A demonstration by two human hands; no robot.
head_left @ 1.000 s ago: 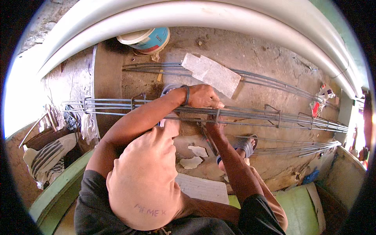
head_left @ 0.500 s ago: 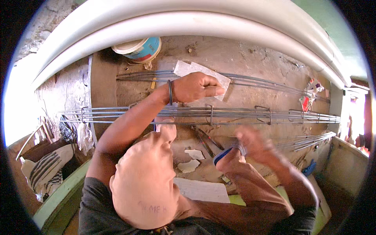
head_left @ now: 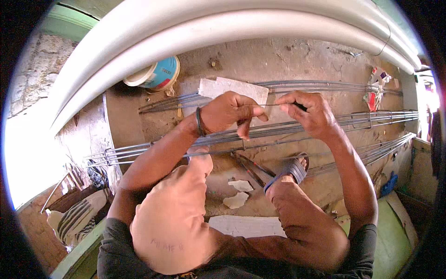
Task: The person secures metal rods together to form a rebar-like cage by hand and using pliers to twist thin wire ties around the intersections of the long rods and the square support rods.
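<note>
A thin wire (head_left: 272,105) stretches between my two hands above the rods. My left hand (head_left: 227,113), a dark band at its wrist, pinches one end between thumb and forefinger while its other fingers hang loose. My right hand (head_left: 312,114) grips the other end with its fingers curled in. Beneath them a long cage of steel rods (head_left: 204,140) runs across the floor, tied round with bent rectangular stirrups (head_left: 361,120). Pincers (head_left: 248,168) with long dark handles lie between my feet, partly under the rods. Behind my left hand rests a whitish flat slab (head_left: 241,89).
More steel rods lie at the back and at the right (head_left: 385,149). A blue and white bucket (head_left: 160,74) is tipped at the back left. Thick white pipes (head_left: 260,29) arch overhead. Broken pale pieces (head_left: 236,200) lie near my sandalled foot (head_left: 297,168).
My right hand has risen from beside my right knee to meet my left hand at the wire. The left hand's fingers have loosened and its position is nearly unchanged. The view has shifted.
</note>
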